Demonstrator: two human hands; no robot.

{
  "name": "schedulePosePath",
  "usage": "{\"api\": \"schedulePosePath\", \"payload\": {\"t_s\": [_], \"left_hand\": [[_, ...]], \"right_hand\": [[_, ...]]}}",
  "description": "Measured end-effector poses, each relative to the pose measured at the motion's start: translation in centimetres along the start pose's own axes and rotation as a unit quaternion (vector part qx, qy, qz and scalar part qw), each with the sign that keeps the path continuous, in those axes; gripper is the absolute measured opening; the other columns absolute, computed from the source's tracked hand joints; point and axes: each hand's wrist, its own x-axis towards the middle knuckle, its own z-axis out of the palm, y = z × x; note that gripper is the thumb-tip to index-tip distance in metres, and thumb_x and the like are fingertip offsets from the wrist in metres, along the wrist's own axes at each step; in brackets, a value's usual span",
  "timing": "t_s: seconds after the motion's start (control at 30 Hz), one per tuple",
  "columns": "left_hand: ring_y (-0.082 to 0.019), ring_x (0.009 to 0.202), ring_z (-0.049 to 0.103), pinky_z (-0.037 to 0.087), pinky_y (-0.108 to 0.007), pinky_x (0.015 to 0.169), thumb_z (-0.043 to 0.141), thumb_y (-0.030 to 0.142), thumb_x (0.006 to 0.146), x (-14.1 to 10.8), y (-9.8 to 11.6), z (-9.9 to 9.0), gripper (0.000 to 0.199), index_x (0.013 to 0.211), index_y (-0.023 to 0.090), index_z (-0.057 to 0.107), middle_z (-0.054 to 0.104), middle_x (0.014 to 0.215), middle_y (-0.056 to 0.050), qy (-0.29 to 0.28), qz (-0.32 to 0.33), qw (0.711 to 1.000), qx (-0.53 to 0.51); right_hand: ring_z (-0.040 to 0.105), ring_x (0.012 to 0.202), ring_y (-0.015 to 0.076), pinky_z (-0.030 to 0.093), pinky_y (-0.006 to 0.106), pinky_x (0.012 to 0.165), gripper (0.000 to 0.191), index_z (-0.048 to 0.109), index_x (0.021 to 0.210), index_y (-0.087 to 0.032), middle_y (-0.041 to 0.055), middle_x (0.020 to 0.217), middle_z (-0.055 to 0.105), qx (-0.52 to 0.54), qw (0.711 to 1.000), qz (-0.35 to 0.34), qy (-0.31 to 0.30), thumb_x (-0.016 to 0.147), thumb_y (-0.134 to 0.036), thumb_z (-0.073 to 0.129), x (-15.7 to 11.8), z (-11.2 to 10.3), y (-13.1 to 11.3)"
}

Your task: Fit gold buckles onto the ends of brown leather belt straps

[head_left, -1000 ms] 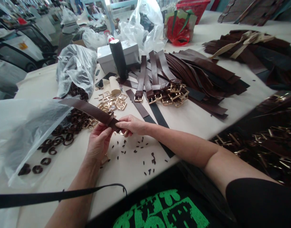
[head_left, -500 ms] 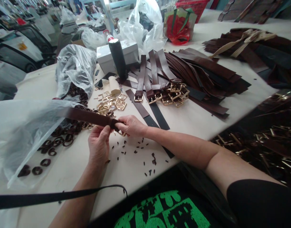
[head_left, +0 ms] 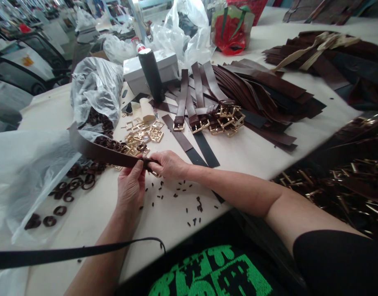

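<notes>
A dark brown leather strap (head_left: 107,155) reaches from my hands up and left over a heap of brown loops (head_left: 89,181). My left hand (head_left: 131,183) pinches it near its right end, thumb on top. Close beside it, my right hand (head_left: 170,165) is closed on the same end, where a gold buckle (head_left: 154,173) partly shows under the fingers. Just beyond the hands lie loose gold buckles (head_left: 142,135). Small dark bits (head_left: 176,195) are scattered on the table in front of my right forearm.
Buckled straps (head_left: 191,102) and a fanned pile of straps (head_left: 263,90) lie farther back. A dark cylinder (head_left: 151,76) leans by a white box (head_left: 168,63). Plastic bags (head_left: 96,88) stand at the left. More buckled pieces (head_left: 337,181) sit below the table's right edge.
The strap's far end has swung up and to the left and now curves. My hands have drawn slightly closer together, still holding the buckle end.
</notes>
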Motion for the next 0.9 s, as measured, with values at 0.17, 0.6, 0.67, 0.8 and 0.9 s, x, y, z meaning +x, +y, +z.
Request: {"api": "schedulePosePath", "payload": {"t_s": [0.17,0.6,0.67,0.8,0.9], "left_hand": [[-0.013,0.082,0.07,0.056,-0.018,0.072,0.092,0.034,0.063,0.0,-0.1,-0.1,0.032,0.085,0.015,0.078,0.076,0.092,-0.005,-0.043,0.013,0.999,0.028],[-0.014,0.064,0.066,0.055,-0.023,0.053,0.084,0.046,0.071,-0.6,0.0,0.2,0.038,0.097,0.018,0.077,0.074,0.093,-0.006,-0.089,-0.016,0.996,0.021],[-0.015,0.063,0.066,0.057,-0.025,0.053,0.078,0.052,0.077,-1.0,0.1,0.5,0.043,0.104,0.019,0.076,0.074,0.095,-0.008,-0.1,-0.022,0.994,0.023],[-0.014,0.058,0.062,0.059,-0.029,0.057,0.07,0.051,0.083,-1.4,0.3,0.8,0.043,0.111,0.019,0.074,0.073,0.094,-0.008,-0.114,-0.012,0.993,0.036],[-0.015,0.063,0.064,0.06,-0.031,0.06,0.071,0.046,0.083,-1.3,0.1,0.6,0.039,0.112,0.02,0.072,0.071,0.097,-0.008,-0.12,-0.001,0.991,0.05]], "right_hand": [[0.051,0.049,0.0054,0.041,0.017,0.051,0.018,0.065,0.112,-0.014,-0.0049,0.065,0.058,0.148,0.988,-0.004,-0.048,0.099,-0.02,0.053,-0.2,0.5,0.4],[0.053,0.045,0.0068,0.049,0.015,0.037,0.019,0.056,0.116,-0.012,-0.0076,0.064,0.053,0.388,0.918,0.051,-0.061,0.097,-0.015,0.054,-0.2,1.0,-0.1],[0.054,0.043,0.0065,0.049,0.015,0.037,0.01,0.056,0.107,-0.013,-0.0073,0.064,0.055,0.403,0.911,0.051,-0.064,0.097,-0.017,0.053,-0.1,1.1,0.0],[0.052,0.039,0.006,0.047,0.014,0.037,0.008,0.053,0.092,-0.014,-0.0083,0.058,0.054,0.42,0.904,0.052,-0.069,0.098,-0.019,0.053,0.0,1.2,0.1],[0.054,0.042,0.0074,0.048,0.015,0.037,0.005,0.053,0.094,-0.014,-0.0084,0.058,0.055,0.444,0.892,0.073,-0.052,0.097,-0.018,0.055,0.0,1.2,0.1]]}}
